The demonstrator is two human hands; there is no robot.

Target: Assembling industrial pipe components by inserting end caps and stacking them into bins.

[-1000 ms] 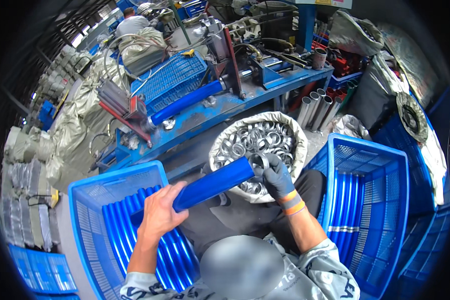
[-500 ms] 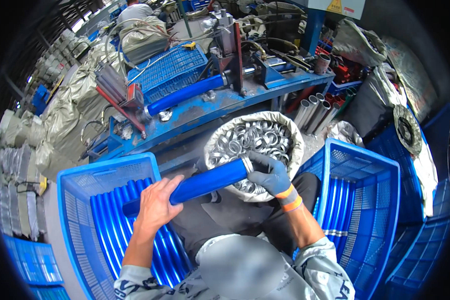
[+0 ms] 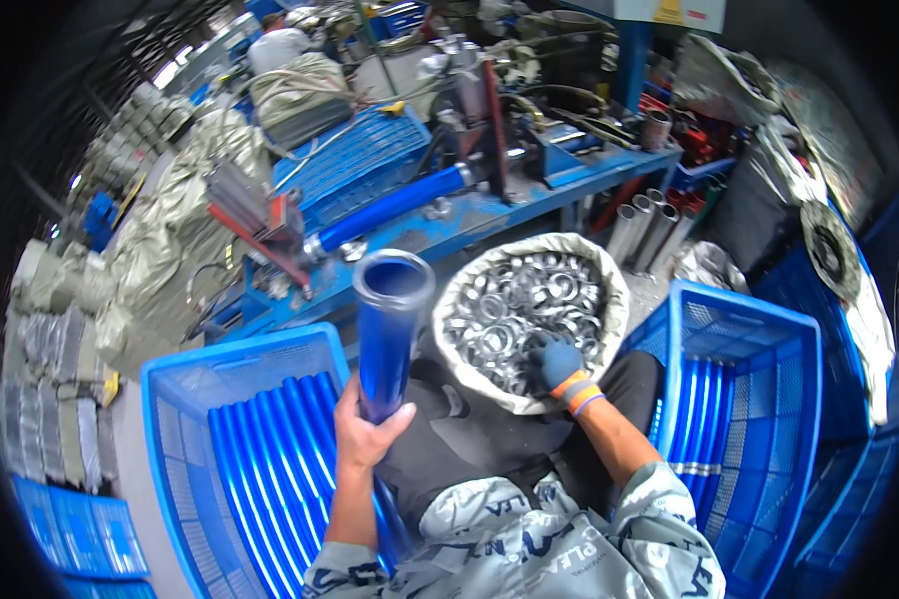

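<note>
A cluttered workshop spreads beyond the hands, where a blue bench (image 3: 474, 222) runs across, its near edge ahead of the sack, with a blue pipe (image 3: 395, 208) lying between upright fixtures. The left hand (image 3: 365, 434), bare, is wrapped around a blue tube (image 3: 385, 349), thumb across its near side. The tube stands roughly upright, tilted slightly, its open ringed end above the hand and, in view, just beside the left rim of a white sack (image 3: 617, 295). The gloved right hand (image 3: 557, 361) reaches over that sack's near rim, fingers bent down among loose metal rings (image 3: 509, 299); whether they grip one cannot be told. Between the hands is open air over the lap. Left of the left hand, a blue crate (image 3: 260, 364) holds a row of blue tubes (image 3: 280, 479); right of the right hand, beyond the knee, the rim of another crate (image 3: 754, 334) bounds the space on that side.
</note>
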